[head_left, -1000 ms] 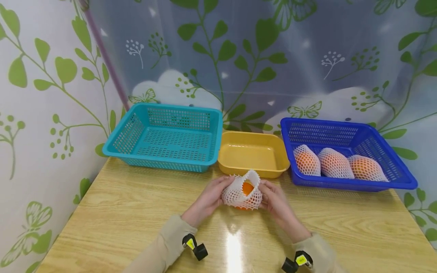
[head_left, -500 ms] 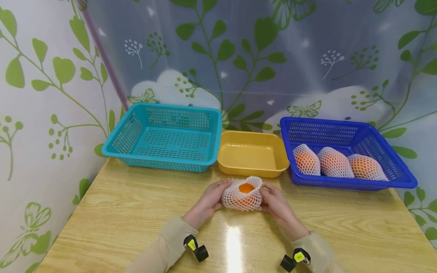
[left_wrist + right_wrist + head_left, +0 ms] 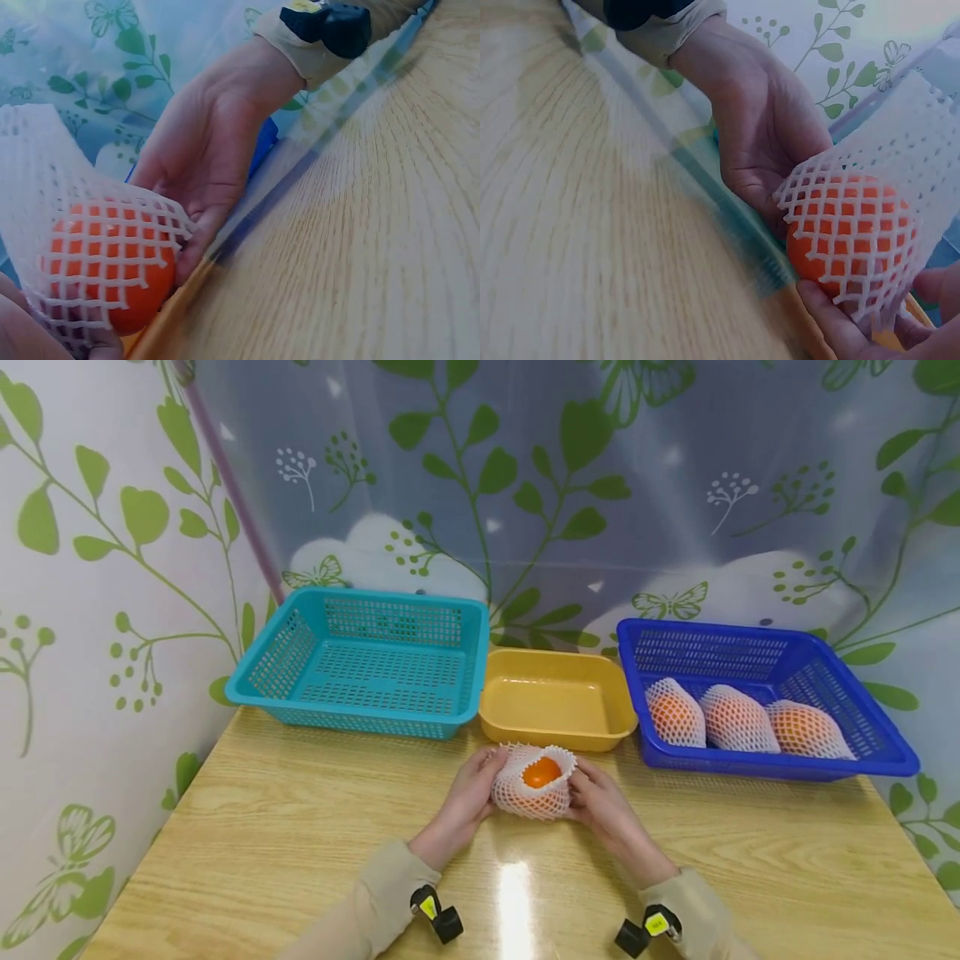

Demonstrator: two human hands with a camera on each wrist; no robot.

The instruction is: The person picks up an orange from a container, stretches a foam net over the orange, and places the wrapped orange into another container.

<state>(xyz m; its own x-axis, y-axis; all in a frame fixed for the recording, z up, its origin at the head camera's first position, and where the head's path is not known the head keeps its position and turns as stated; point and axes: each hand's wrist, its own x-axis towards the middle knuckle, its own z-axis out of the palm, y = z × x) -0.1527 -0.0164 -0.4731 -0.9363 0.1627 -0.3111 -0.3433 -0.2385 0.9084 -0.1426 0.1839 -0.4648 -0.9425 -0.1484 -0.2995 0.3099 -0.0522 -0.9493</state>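
Note:
Between both hands, over the table in the head view, is an orange (image 3: pixel 542 772) in a white foam net sleeve (image 3: pixel 517 789). Its bare skin shows through the sleeve's open top. My left hand (image 3: pixel 468 789) holds the left side and my right hand (image 3: pixel 606 802) grips the right side near the rim. Up close in the left wrist view, the netting (image 3: pixel 97 262) is stretched over the orange (image 3: pixel 142 311), whose lower part pokes out bare. From the right wrist view, fingers (image 3: pixel 829 319) support the orange (image 3: pixel 806 259) at the sleeve's edge.
A yellow tray (image 3: pixel 555 739) stands just beyond the hands. To its left is a teal basket (image 3: pixel 360 714) with nothing in it. On the right, a blue basket (image 3: pixel 720 639) contains three net-wrapped oranges (image 3: pixel 738 722). A patterned curtain (image 3: pixel 525 485) hangs behind.
The sleeve's raised rim has come down and its opening has widened around the orange. The orange's underside, bare a second ago in the head view, is now behind netting. Both hands keep hold.

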